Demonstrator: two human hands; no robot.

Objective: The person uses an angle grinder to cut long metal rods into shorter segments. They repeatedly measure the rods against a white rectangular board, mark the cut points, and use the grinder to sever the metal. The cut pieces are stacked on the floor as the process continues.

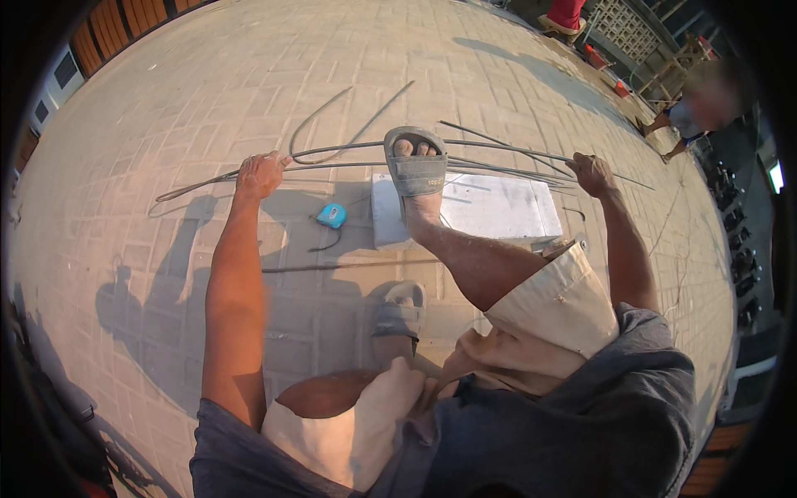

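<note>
My left hand [261, 175] is closed around a long thin steel rod [349, 148], at the left of the view. On the right, my right hand [594, 173] grips the rod's other side. Between my hands, my raised foot in a grey sandal [418, 173] rests across the rods, over a white rectangular block [506, 212]. More rods lie alongside, one bundle ending in a narrow loop [178, 192] past my left hand. A U-shaped bent rod [383, 111] lies just beyond. My other sandalled foot [399, 311] stands on the paving.
A blue tape measure [331, 217] lies left of the block. Another rod [349, 266] crosses the brick paving [249, 83] nearer me. At far right a person [685, 120] crouches; another in red [567, 12] is farther back, near a red container [594, 56].
</note>
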